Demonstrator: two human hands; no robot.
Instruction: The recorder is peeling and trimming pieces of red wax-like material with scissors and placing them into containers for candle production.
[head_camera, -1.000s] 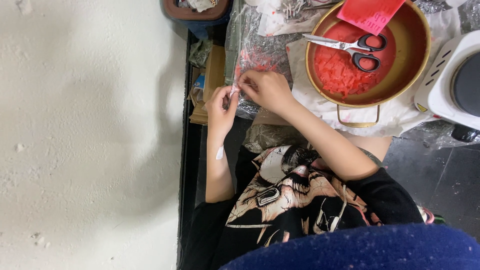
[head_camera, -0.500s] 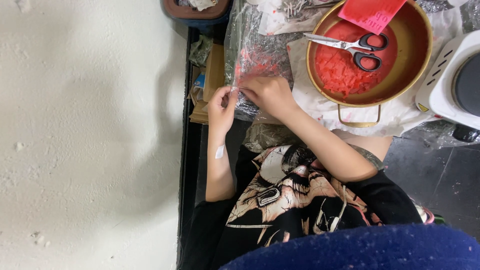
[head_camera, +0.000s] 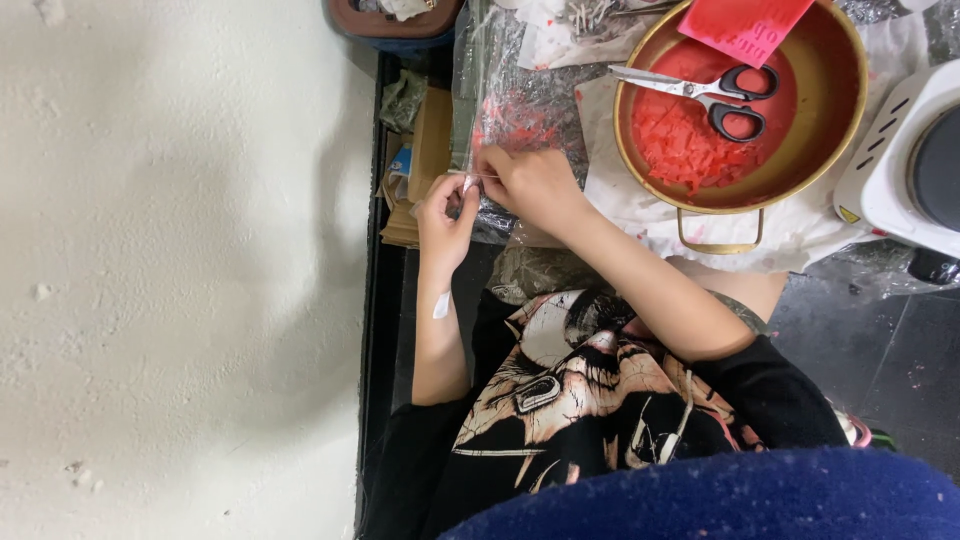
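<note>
Clearly light, limp and slippery, the clear crinkly plastic bag with red flakes inside (head_camera: 515, 120) lies at upper centre of the frame, its lower edge pinched by the left hand (head_camera: 447, 215) and right hand (head_camera: 530, 185), best gripped along that flat edge.

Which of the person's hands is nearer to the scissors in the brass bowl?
The right hand. It sits just left of and below the scissors, near the bowl rim. The left hand is farther left, beyond the right hand, both pinching the clear plastic bag.
</note>
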